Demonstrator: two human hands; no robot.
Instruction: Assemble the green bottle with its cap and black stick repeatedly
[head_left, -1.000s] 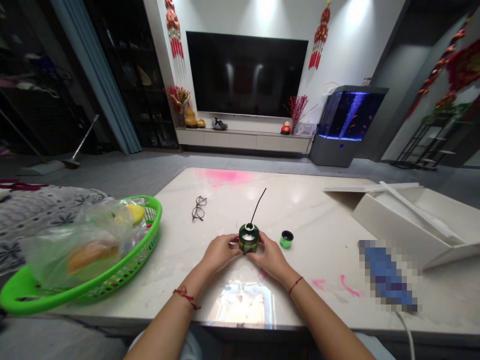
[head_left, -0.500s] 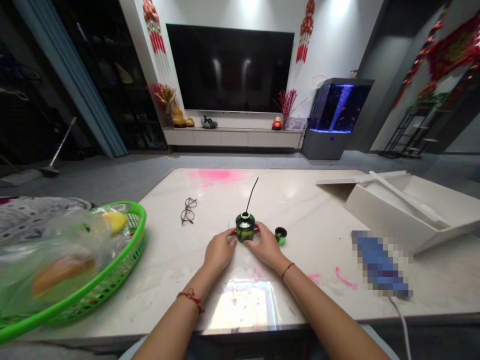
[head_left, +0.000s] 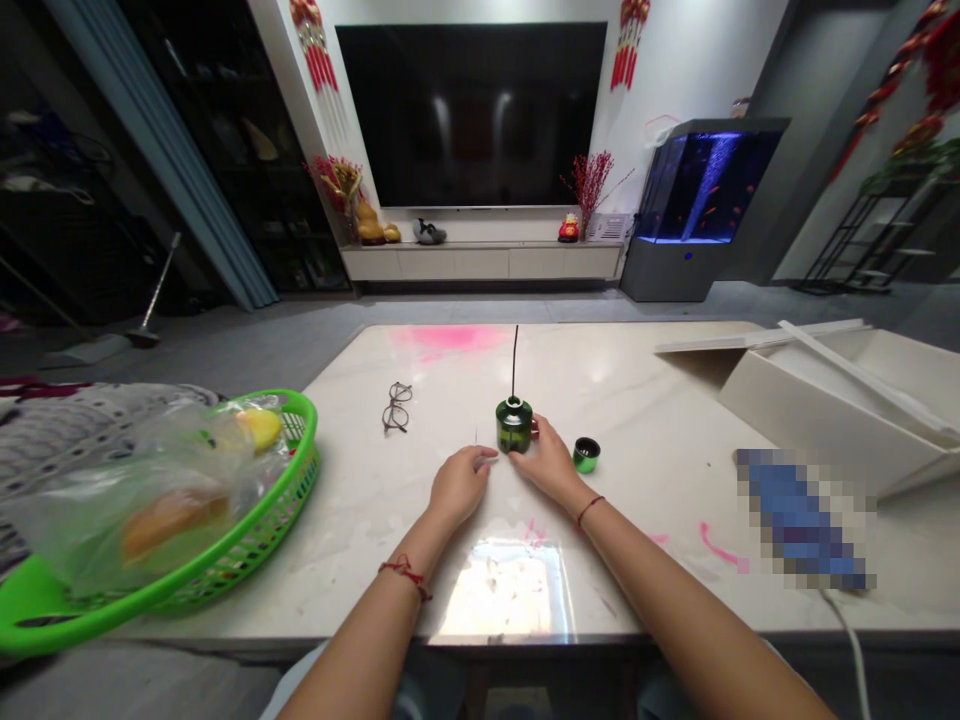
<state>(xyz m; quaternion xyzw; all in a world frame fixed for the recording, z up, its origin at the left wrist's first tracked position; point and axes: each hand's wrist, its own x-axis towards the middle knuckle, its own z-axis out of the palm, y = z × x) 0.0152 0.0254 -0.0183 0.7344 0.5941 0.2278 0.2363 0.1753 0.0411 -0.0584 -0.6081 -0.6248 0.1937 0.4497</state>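
A dark green glass bottle (head_left: 514, 428) stands upright on the white marble-look table (head_left: 360, 570), with a thin black stick (head_left: 514, 362) rising from its white-rimmed mouth. My right hand (head_left: 550, 462) holds the bottle's right side, fingers partly behind it. Just left of the bottle, my left hand (head_left: 459, 482) rests near the tabletop, apart from the glass, its thumb and fingers apart with nothing seen between them. A small green cup-like cap (head_left: 586, 455) sits to the right of my right hand.
Eyeglasses (head_left: 397, 407) lie at the left. A green basket (head_left: 300, 470) with plastic-bagged items fills the left edge. At the right are an open white box (head_left: 832, 410), a pixelated blue object (head_left: 802, 520) and a white cable (head_left: 851, 640).
My left hand has come off the bottle to its left, while my right hand stays on it. The stick leans less and stands nearly upright. The camera view has shifted.
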